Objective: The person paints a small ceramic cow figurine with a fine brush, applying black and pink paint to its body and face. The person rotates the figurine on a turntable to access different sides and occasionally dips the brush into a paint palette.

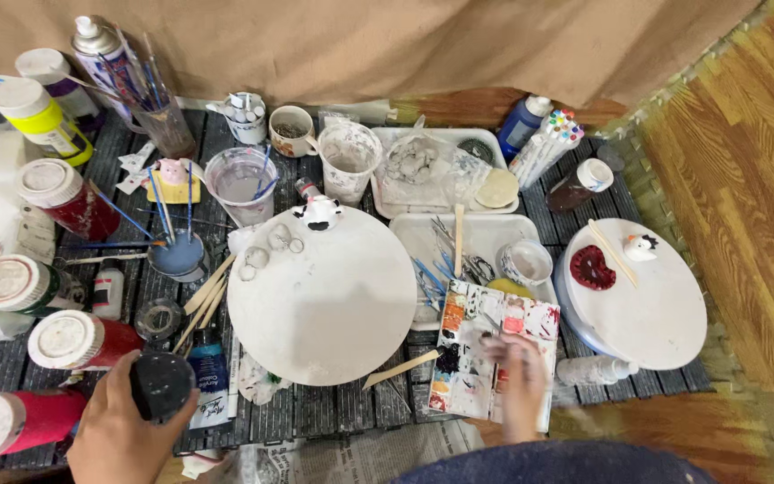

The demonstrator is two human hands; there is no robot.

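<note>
Black-capped bottle (161, 384) upright in left hand (118, 430)

I note a tan cloth backdrop (423, 45) hanging along the far side. The wooden plank floor (745, 179) runs to the right, warm brown under even light. A dark slatted mat (315, 412) covers the work area, with newspaper (378, 453) at its near edge.
</note>
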